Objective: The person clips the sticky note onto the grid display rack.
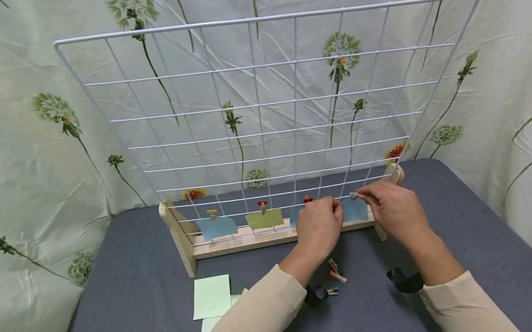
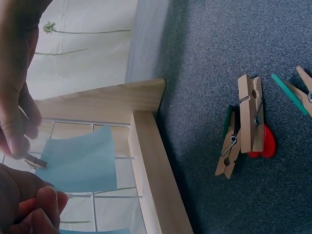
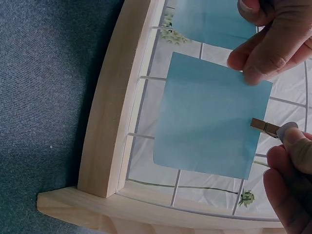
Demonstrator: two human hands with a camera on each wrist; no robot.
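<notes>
My right hand pinches the grey-topped end of a small wooden clothespin. The clothespin's jaws sit over the upper edge of a square blue paper, which lies against the lower wires of a white grid. With thumb and fingertip, my left hand pinches the same paper's upper left corner. Another blue paper hangs to the left, partly behind my left hand in the head view, with a red-topped clothespin above it.
The white wire grid stands in a wooden base. A yellow-green paper and a blue paper hang farther left from clothespins. Pale green papers lie on the grey table, front left. Several loose clothespins lie in front of the base.
</notes>
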